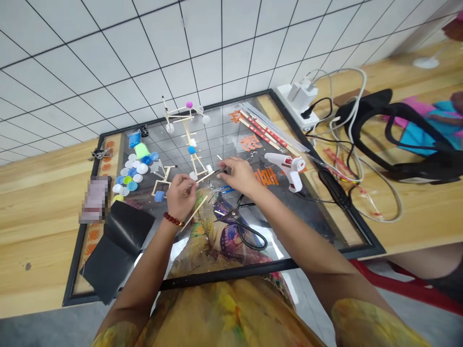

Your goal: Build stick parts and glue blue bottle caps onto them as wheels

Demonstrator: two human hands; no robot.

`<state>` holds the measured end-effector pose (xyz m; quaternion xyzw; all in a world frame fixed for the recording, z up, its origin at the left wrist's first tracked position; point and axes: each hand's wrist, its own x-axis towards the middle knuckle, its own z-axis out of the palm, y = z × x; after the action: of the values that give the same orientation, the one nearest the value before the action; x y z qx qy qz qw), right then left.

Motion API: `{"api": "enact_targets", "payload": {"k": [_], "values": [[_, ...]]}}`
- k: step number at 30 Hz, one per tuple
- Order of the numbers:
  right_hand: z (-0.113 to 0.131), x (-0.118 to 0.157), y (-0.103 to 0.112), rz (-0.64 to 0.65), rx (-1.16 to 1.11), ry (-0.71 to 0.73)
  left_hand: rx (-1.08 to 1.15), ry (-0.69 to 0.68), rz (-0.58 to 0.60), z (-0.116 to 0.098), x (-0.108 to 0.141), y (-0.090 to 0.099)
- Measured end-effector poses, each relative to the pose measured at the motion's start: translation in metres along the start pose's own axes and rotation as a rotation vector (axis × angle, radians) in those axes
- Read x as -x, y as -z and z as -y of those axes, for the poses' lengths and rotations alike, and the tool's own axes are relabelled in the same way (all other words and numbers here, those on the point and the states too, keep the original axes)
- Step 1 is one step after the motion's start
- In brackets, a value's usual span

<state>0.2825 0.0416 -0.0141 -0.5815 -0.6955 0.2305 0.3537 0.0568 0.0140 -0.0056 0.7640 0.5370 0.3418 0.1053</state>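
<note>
My left hand (pixel 182 193), with a red bead bracelet at its wrist, pinches one end of a thin pale stick (pixel 206 177). Close to the stick's other end, my right hand (pixel 233 174) has its fingers pinched on a small dark piece too small to name. Just beyond both hands stands a frame of pale sticks (pixel 188 130) with blue, pink and white caps. A smaller stick piece (pixel 162 180) with a blue cap lies left of my left hand. Black-handled scissors (pixel 237 219) and a loose stick (pixel 197 212) lie nearer to me.
Bottle caps (pixel 132 173), a phone (pixel 94 198) and black sheets (pixel 117 241) are at the left. A white glue gun (pixel 289 168), wrapped sticks (pixel 265 130), a power strip (pixel 298 106) and tangled cables (pixel 394 202) are at the right. A tiled wall stands behind.
</note>
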Motion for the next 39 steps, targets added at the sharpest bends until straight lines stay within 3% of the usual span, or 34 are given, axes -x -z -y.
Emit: {"api": "enact_targets", "payload": {"k": [3, 7, 11, 14, 17, 21, 24, 30, 36, 39], "values": [[0.005, 0.004, 0.004, -0.018, -0.006, 0.149, 0.030, -0.017, 0.003, -0.004, -0.002, 0.004], [0.014, 0.010, 0.009, -0.041, 0.193, 0.438, 0.089, -0.043, 0.013, -0.014, -0.006, 0.009], [0.018, 0.011, 0.009, 0.002, 0.280, 0.511, 0.145, -0.062, 0.063, -0.024, -0.009, 0.010], [0.011, 0.006, 0.012, -0.077, 0.266, 0.421, 0.257, 0.043, -0.029, -0.024, -0.015, 0.005], [0.001, -0.001, 0.018, -0.241, 0.095, 0.255, 0.483, 0.315, -0.188, -0.014, -0.029, -0.006], [-0.006, -0.009, 0.020, -0.280, -0.252, 0.065, 0.732, 0.498, -0.089, -0.004, -0.051, -0.018], [-0.004, -0.011, 0.014, -0.214, -0.463, -0.045, 0.798, 0.516, -0.022, -0.002, -0.062, -0.023], [0.002, -0.011, 0.000, -0.107, -0.897, -0.331, 0.894, 0.542, -0.013, 0.004, -0.069, -0.030], [0.013, -0.007, -0.005, -0.084, -0.992, -0.301, 1.169, 0.492, 0.023, 0.005, -0.067, -0.021], [0.023, -0.003, -0.007, -0.066, -0.992, -0.245, 1.235, 0.505, -0.023, -0.002, -0.066, -0.016]]}}
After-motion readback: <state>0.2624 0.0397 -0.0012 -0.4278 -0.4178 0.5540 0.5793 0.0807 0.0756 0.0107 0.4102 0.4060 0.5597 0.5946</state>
